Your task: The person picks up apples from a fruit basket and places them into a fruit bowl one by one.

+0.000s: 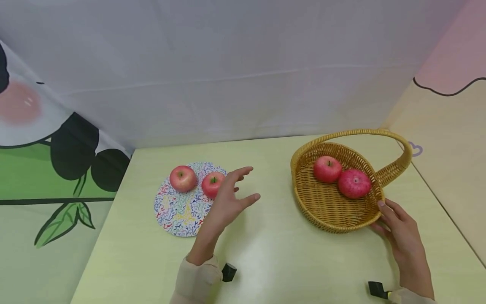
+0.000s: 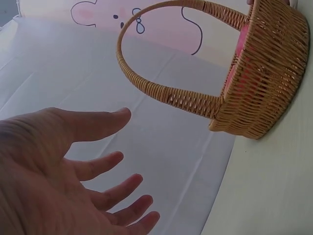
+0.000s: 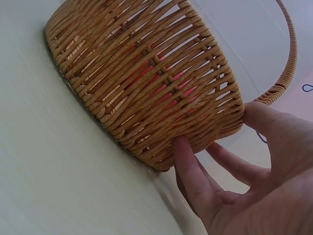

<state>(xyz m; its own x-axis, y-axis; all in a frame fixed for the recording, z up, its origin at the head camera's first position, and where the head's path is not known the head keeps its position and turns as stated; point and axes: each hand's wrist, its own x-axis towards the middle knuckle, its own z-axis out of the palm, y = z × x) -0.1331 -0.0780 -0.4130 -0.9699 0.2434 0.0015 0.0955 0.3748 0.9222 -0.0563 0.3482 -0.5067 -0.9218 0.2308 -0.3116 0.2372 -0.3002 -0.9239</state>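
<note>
My right hand (image 1: 402, 236) grips the near right rim of a wicker basket (image 1: 315, 204), thumb on the rim and fingers against the outer wall, as the right wrist view shows. Inside the basket lie a red apple (image 1: 328, 169) and a darker pink, speckled round fruit (image 1: 355, 184), side by side. My left hand (image 1: 227, 204) is in the air with fingers spread and nothing held. It partly covers a round patterned plate (image 1: 176, 217) bearing two apples, one paler (image 1: 183, 178) and one redder (image 1: 211, 184). In the left wrist view, the basket stands beyond my fingers.
Everything stands on a pale yellow table (image 1: 265, 245). A grey-white cloth (image 1: 235, 84) hangs behind its back edge. The basket's tall handle (image 1: 353, 133) arches over its far side. A cartoon-printed panel (image 1: 76, 169) is at the left, and a beige panel (image 1: 448, 169) at the right.
</note>
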